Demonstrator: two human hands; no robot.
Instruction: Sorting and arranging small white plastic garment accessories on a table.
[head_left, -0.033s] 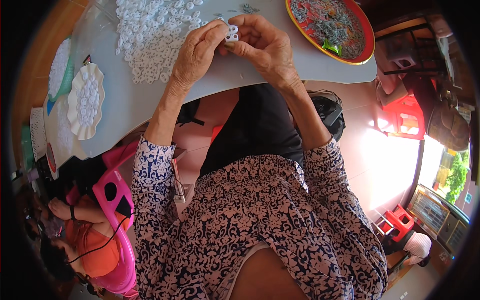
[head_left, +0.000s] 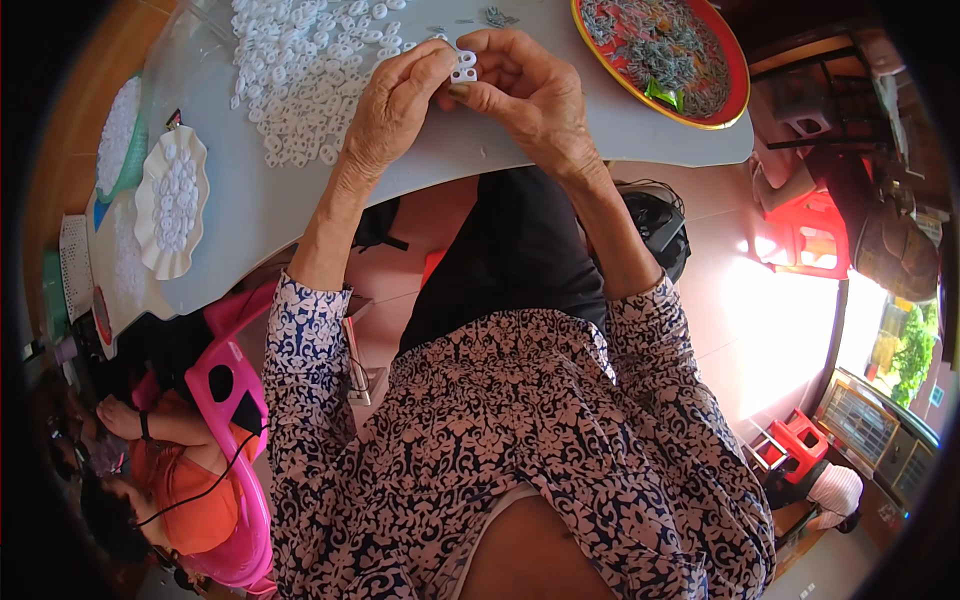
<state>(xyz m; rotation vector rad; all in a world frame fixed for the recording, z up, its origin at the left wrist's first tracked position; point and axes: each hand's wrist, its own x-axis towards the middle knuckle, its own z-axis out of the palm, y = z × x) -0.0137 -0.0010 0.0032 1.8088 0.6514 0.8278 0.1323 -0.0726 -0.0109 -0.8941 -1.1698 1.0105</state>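
Above the near part of the grey-white table, my two hands meet at a small white plastic piece with holes. My left hand is closed with its fingertips at the piece's left side. My right hand pinches it from the right, thumb below and fingers curled behind. The fingers partly cover the piece, and I cannot make out anything else between them. A heap of similar white plastic pieces spreads to the left of my left hand. Several thin grey metal pins lie just beyond my hands.
A red round tray with a gold rim holds many grey pins and a green wrapper. At left, a cream scalloped dish and a green basket hold white pieces. A person in orange sits on a pink chair.
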